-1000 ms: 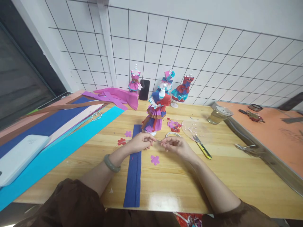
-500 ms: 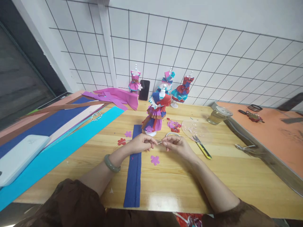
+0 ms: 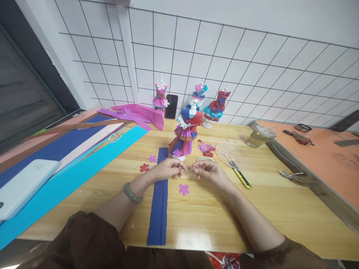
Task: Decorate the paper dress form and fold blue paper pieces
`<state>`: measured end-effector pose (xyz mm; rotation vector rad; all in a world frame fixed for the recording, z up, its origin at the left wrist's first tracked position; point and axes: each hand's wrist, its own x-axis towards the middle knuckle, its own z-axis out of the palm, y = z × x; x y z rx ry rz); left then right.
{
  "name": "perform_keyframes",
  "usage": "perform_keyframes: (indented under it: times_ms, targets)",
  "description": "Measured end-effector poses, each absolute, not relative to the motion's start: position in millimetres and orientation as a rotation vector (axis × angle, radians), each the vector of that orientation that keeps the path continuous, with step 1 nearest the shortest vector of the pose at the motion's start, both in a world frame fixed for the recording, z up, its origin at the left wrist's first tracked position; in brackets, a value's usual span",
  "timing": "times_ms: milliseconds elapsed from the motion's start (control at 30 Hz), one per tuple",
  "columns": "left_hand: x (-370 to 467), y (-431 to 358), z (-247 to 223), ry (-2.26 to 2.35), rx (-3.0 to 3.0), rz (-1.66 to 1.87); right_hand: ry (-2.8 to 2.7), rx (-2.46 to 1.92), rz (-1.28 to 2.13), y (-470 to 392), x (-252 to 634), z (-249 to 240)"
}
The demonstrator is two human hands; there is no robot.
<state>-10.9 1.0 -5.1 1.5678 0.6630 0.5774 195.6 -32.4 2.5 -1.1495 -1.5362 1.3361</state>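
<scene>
A short, thin beaded string [image 3: 188, 170] is stretched between my two hands above the table. One end is pinched in the fingertips of my left hand [image 3: 169, 169], which has a green bangle at the wrist. My right hand [image 3: 209, 170] pinches the other end, and the beads are too small to make out singly. Just beyond my hands stands a small dress form [image 3: 185, 130] in a ruffled paper dress of blue, red, purple and brown. A purple paper flower [image 3: 184, 189] lies below my hands. Under my left forearm runs a dark blue crepe paper strip [image 3: 157, 220].
A yellow utility knife [image 3: 241, 178] and a clear dish [image 3: 232, 155] with small beads lie to the right, near a lidded cup [image 3: 260, 137]. Colored paper [image 3: 103, 160] and a white device [image 3: 28, 188] cover the left. Several dressed forms [image 3: 217, 106] stand along the wall.
The beaded string, straight before, now sags slightly between my fingertips. Both hands have stayed nearly in place.
</scene>
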Motion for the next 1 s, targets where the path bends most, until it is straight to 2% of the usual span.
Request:
perform_keyframes:
  times_ms: [600, 1000]
  targets:
    - [-9.3, -3.4, 1.6, 0.802, 1.737, 0.608, -1.541, -1.17, 1.397, -36.1, 188.7, 5.7]
    - [-6.6, -6.2, 7.4, 0.768, 1.64, 0.579, -1.473, -1.146, 1.484, -38.9, 178.4, 4.6]
